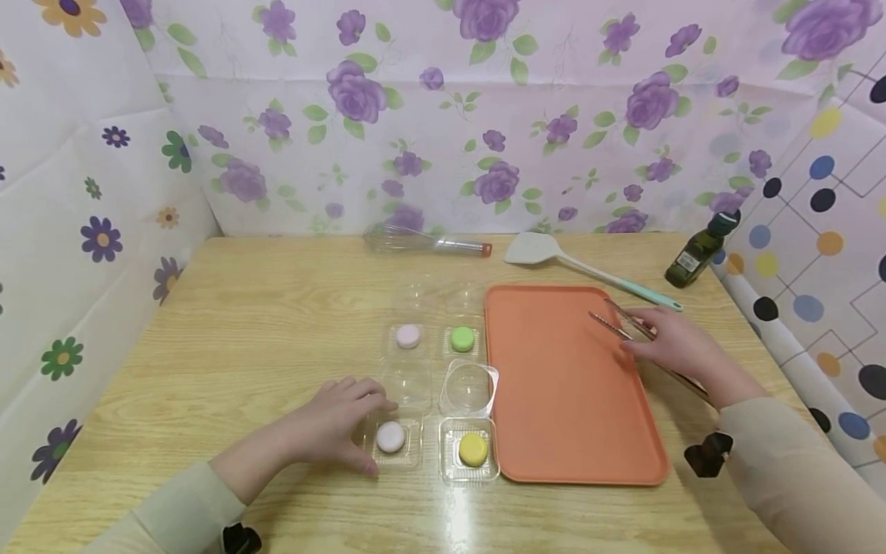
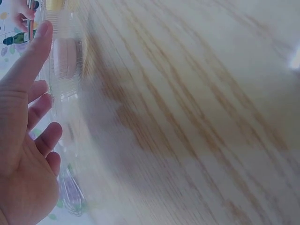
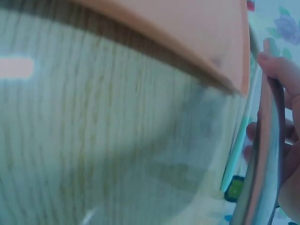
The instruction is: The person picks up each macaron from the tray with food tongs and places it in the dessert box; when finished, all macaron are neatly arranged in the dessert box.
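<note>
Starts nearest the camera with a pale left sleeve, running to the left hand, held with thumb and fingers apart beside a clear box; cannot tell whether touching it. Shows in that box, just right of the fingers, a pale pink macaron, and, beyond the fingertips, a second pink macaron in another box. Has a whisk lying well beyond the left hand. Next, right of that hand, shows a green macaron farther back and, nearer, a yellow macaron in an open box. Then reaches an orange tray, just left of the right hand and partly under its fingertips. Shows a spatula beyond that grip, behind the tray. Over the tray's right side, extends metal tongs, with tips apart, clamped between thumb and fingers of the right hand. Ends with a dark green bottle beyond that hand and, nearer, a pale right sleeve.
</note>
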`<state>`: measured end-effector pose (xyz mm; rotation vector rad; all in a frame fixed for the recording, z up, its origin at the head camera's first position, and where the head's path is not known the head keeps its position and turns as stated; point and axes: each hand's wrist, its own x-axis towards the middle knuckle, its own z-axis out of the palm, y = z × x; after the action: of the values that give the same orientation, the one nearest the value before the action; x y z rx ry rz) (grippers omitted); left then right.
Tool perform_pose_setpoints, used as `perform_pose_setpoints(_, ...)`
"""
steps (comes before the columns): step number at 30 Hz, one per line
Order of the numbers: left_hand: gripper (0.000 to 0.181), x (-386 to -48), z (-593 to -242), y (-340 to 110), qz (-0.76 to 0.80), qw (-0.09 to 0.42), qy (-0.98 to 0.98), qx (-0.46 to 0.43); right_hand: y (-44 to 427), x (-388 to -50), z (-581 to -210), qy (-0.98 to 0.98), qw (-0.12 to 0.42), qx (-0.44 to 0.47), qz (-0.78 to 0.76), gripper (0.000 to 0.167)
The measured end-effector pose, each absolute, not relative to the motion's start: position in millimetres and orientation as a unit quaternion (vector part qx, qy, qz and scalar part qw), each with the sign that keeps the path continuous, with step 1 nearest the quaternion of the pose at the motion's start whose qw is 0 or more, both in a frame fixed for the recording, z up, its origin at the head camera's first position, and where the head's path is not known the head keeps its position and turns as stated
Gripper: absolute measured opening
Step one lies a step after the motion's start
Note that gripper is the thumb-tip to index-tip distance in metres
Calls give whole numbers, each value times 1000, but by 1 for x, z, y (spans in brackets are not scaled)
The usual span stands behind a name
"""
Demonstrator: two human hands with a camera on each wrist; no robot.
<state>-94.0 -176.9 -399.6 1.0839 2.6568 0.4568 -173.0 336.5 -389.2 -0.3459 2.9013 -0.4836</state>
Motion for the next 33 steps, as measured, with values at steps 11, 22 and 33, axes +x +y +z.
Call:
perform_pose_setpoints(11, 81, -94, -400, -177, 159, 108, 906, 378, 358, -179, -404, 980, 112, -89, -140, 88)
perform_pose_setpoints(22, 80, -95, -399, -177, 155, 121, 908, 369, 364, -179, -405, 981, 119, -66, -140, 91)
perform_pose_setpoints(33, 79, -94, -399, -177, 152, 120, 908, 372, 367, -178, -409, 983, 123, -56, -126, 92)
